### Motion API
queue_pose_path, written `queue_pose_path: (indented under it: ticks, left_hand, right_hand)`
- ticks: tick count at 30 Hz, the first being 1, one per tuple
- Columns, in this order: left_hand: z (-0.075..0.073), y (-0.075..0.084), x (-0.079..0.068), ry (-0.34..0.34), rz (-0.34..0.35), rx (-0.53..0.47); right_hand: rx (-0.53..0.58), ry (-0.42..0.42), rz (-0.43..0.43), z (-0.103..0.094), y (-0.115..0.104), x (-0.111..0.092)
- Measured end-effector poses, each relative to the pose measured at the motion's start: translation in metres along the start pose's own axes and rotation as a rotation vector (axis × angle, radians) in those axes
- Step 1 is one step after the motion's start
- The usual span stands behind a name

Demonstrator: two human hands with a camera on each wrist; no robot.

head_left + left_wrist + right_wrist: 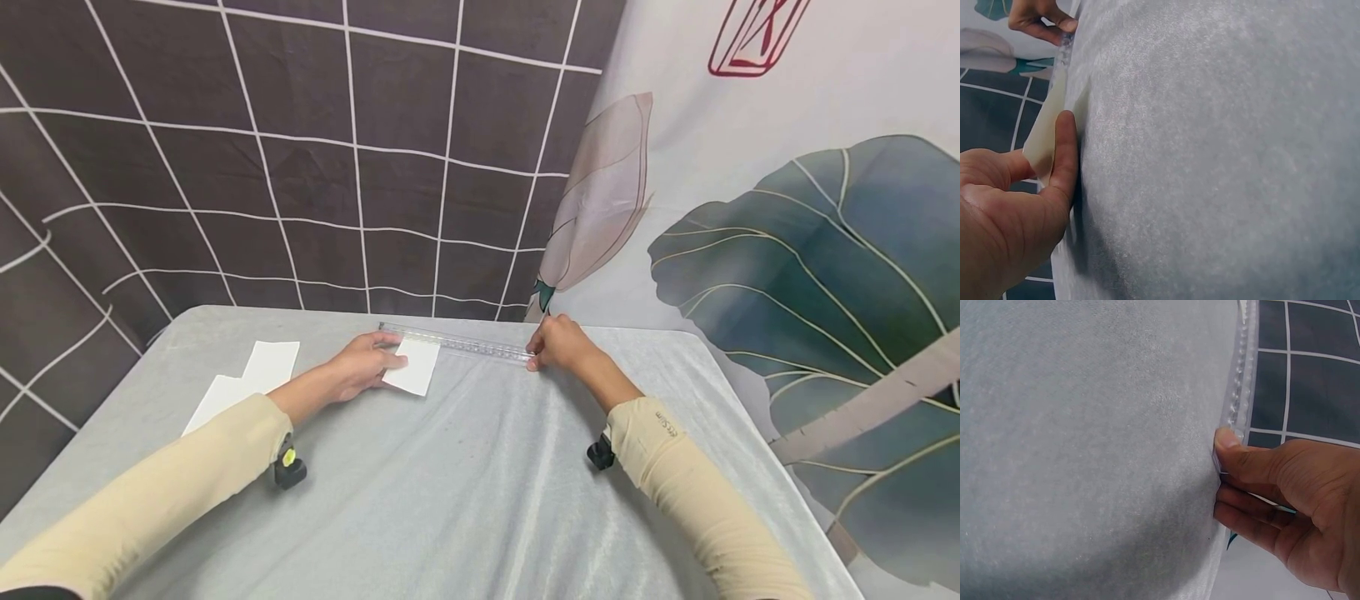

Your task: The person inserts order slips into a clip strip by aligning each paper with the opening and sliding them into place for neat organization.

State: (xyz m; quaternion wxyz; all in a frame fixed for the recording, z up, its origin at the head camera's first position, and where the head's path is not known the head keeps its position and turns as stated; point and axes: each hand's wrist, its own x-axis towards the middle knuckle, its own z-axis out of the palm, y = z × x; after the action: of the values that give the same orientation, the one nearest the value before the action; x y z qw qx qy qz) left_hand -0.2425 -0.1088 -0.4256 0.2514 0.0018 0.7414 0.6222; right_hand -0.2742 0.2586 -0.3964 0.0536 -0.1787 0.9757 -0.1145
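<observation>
Ruler of clear plastic (480,345), long, straight and narrow, spanning the space between both hands near the far edge of a pale grey velvety tablecloth (465,500). Pinched at its right end between thumb and fingers of the right hand (558,342). Pinched in the left hand (362,367), thumb on the visible face: small rectangular sheet of white paper (414,368), meeting the ruler near its left end. Contact between left fingers and ruler: impossible to tell. Farther left, beside the beige left sleeve (165,483): more white paper (272,364). Behind: dark grey hanging with white grid lines (405,192).

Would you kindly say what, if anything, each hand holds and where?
Left hand: one white paper, by its left edge. Right hand: the clear ruler, by its right end.
</observation>
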Motion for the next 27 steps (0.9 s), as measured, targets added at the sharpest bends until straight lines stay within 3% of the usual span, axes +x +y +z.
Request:
queue_pose_path:
  ticks: [27]
  left_hand:
    - [0.0042, 0.0003, -0.0007, 0.006, -0.003, -0.037]
  right_hand:
    - [0.000, 0.010, 0.032, 0.0015, -0.0032, -0.0005]
